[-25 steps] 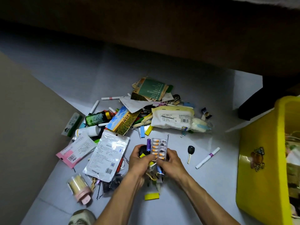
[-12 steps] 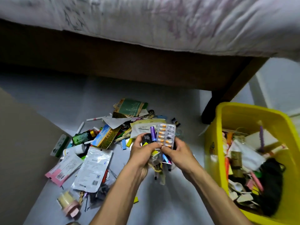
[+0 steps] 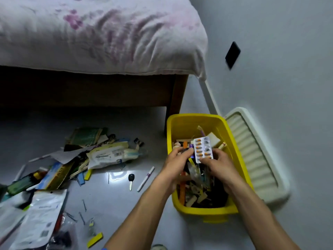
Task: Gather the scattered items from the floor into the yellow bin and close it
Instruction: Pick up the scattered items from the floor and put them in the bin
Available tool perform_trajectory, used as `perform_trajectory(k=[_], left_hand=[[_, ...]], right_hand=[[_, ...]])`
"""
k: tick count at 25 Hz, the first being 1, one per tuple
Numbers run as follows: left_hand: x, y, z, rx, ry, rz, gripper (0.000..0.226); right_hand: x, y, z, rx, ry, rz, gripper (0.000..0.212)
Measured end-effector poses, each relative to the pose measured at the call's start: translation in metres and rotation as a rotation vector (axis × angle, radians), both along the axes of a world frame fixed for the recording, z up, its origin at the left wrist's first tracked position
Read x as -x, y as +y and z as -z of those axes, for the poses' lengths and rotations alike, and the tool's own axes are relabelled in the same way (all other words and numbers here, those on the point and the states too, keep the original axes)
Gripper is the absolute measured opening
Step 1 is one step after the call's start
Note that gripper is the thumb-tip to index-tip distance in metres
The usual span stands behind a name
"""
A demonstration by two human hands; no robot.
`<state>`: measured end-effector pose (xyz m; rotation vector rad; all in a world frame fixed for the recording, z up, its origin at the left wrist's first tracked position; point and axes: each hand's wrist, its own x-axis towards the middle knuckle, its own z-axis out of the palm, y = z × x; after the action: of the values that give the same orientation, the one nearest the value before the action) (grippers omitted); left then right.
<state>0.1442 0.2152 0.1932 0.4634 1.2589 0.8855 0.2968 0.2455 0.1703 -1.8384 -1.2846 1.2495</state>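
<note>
1. both hands are over the yellow bin (image 3: 241,159), which sits on the floor by the bed.
2. the left hand (image 3: 177,159) and right hand (image 3: 216,164) squeeze a bundle with a pill pack (image 3: 203,149).
3. go low, then let go softly.

**A bedroom in a home**

A bedroom is indicated by the low bed with a dark wooden frame (image 3: 90,87), over which a white sheet printed with faded pink flowers (image 3: 100,35) is draped. A plain grey wall (image 3: 288,51) is met by a smooth pale floor (image 3: 115,199). Household clutter is strewn across that floor: paper packets, pens, a black-headed key (image 3: 131,180). A yellow plastic storage bin (image 3: 182,123) is stood beside the bed leg, its cream ribbed lid (image 3: 255,156) leant against the wall.
</note>
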Motion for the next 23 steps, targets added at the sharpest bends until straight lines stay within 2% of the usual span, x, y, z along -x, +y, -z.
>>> perform_trajectory(k=[3, 6, 10, 12, 17, 20, 23], left_hand=[[-0.002, -0.009, 0.015, -0.068, 0.101, 0.018, 0.033], [0.02, -0.028, 0.034, -0.149, 0.23, -0.125, 0.03], [0.065, -0.075, 0.074, -0.007, 0.326, -0.301, 0.022], [0.085, -0.1, 0.099, 0.089, 0.377, -0.336, 0.024], [0.146, -0.162, 0.158, 0.271, 0.464, -0.394, 0.028], [0.188, -0.187, 0.181, 0.363, 0.523, -0.442, 0.029], [0.231, -0.215, 0.194, 0.471, 0.816, -0.489, 0.023]], right_hand=[[-0.011, -0.003, 0.012, -0.06, -0.104, 0.052, 0.05], [0.019, -0.012, 0.013, -0.195, -0.129, -0.038, 0.035], [0.088, -0.039, 0.02, -0.303, -0.109, -0.199, 0.023], [0.122, -0.057, 0.035, -0.275, -0.081, -0.295, 0.02], [0.197, -0.108, 0.103, 0.017, -0.134, -0.622, 0.02], [0.235, -0.135, 0.144, 0.082, -0.216, -0.867, 0.033], [0.269, -0.162, 0.182, -0.062, -0.415, -1.242, 0.065]])
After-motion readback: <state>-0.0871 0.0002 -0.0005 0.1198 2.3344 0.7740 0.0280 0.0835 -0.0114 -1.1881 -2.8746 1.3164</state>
